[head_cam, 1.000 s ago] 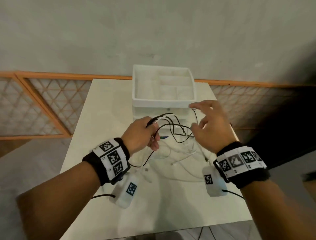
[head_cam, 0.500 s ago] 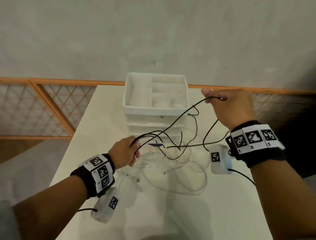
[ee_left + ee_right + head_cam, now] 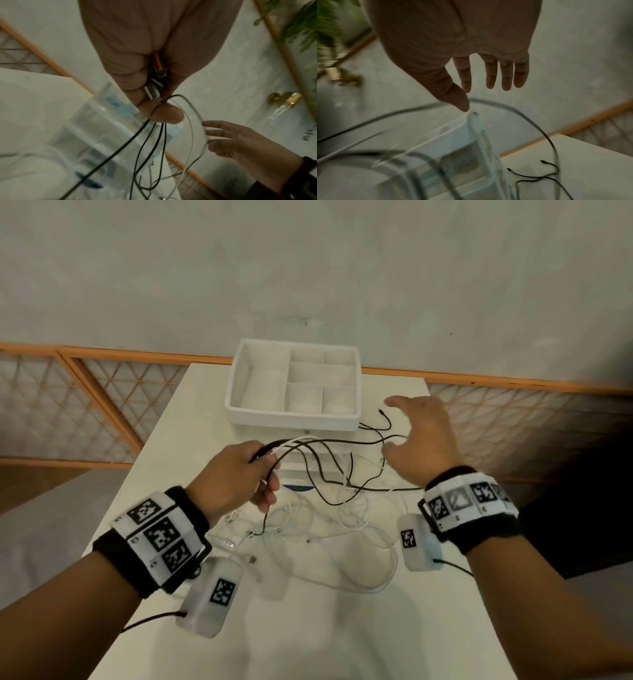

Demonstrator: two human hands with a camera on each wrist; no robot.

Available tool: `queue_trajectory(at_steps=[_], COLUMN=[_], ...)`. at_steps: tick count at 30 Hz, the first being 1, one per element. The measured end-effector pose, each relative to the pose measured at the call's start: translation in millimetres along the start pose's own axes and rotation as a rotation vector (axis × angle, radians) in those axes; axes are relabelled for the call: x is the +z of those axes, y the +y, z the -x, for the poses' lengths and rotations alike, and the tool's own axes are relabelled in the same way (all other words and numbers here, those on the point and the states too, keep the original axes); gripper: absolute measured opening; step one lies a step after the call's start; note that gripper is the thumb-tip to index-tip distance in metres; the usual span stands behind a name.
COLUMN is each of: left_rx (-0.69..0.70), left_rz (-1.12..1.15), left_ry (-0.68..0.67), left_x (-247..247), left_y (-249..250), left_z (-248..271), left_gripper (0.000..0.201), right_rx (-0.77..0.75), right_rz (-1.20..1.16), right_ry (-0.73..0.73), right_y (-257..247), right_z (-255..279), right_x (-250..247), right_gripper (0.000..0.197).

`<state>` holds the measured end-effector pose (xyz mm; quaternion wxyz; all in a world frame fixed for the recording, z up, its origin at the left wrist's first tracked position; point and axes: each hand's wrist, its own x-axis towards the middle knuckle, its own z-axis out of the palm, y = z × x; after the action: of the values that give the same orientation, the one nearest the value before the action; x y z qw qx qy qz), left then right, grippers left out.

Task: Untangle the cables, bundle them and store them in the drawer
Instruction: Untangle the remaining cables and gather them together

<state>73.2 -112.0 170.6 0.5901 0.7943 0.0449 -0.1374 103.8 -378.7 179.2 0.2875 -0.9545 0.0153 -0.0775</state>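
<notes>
Left hand is fisted around a bundle of black cables in front of the white drawer organizer, connectors pinched in the fist. Right hand hovers beside the organizer, fingers spread, holding nothing. White cables lie on the white table, before a grey wall.

We seem to be in a plainly furnished room of a home or small studio, at a pale cream rectangular surface pushed against a bare grey-white plaster wall. Low orange-framed wooden lattice panels run along the wall's foot. From the left wrist view we also see green leafy foliage and a shiny brass-coloured ornament, which suggest a lived-in place, not a lab or a workshop.
</notes>
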Motion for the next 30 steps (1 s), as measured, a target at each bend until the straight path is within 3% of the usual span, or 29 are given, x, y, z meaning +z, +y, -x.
queue_trajectory(at_steps=[3, 7, 14, 19, 23, 27, 30], left_rx=[0.064, 0.111, 0.084, 0.031, -0.049, 0.002, 0.008], left_rz=[0.002, 0.032, -0.132, -0.177, 0.003, 0.017, -0.007], left_ry=[-0.072, -0.169, -0.197, -0.185, -0.212, -0.164, -0.139], left_x=[9, 16, -3, -22, -28, -33, -41], left_y=[26, 36, -16, -45, -43, -30, -27], left_z=[-4, -8, -18, -20, -22, -26, -29], left_gripper=[0.02, 0.017, 0.022, 0.024, 0.024, 0.032, 0.037], right_rx=[-0.217, -0.358, -0.073, 0.106, 0.027, -0.072, -0.027], right_rz=[-0.071, -0.018, -0.059, -0.086, -0.126, -0.249, -0.233], right_ry=[-0.115, -0.146, 0.062, 0.155, 0.271, 0.42, 0.393], right_y=[-33, -52, -41, -32, -45, -54, -37], right_z=[29, 36, 0, -23, -29, -32, -29], right_x=[13, 28, -3, -14, -19, -22, -7], right_gripper=[0.059, 0.016, 0.027, 0.019, 0.007, 0.008, 0.014])
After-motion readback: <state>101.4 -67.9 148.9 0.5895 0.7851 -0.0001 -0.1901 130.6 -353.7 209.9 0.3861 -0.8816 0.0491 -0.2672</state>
